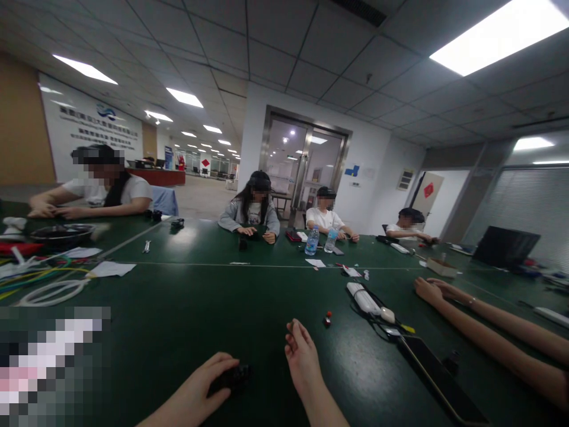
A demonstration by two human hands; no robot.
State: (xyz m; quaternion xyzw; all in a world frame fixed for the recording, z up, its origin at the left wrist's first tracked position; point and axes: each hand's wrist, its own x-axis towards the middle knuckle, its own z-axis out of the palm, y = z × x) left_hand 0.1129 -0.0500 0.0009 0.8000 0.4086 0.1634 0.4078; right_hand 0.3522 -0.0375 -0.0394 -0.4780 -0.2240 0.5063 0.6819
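Note:
My left hand (202,382) is closed around a small black object (237,375) near the front of the dark green table; its exact kind is too dark to tell. Its thumb and fingers lie on either side of that piece. To the right, my right hand (304,356) is raised a little, with its fingers curled and the tips drawn together. Whatever may be between those fingertips is too small to make out. Just beyond the right hand, a small red and black piece (328,320) stands on the table, apart from both hands.
A white power strip (364,298) with black cables and a dark tablet-like slab (440,376) lie to the right. A neighbour's forearms (484,314) rest there. Water bottles (312,242) stand farther back. Coiled cables (53,292) lie left. Several people sit opposite.

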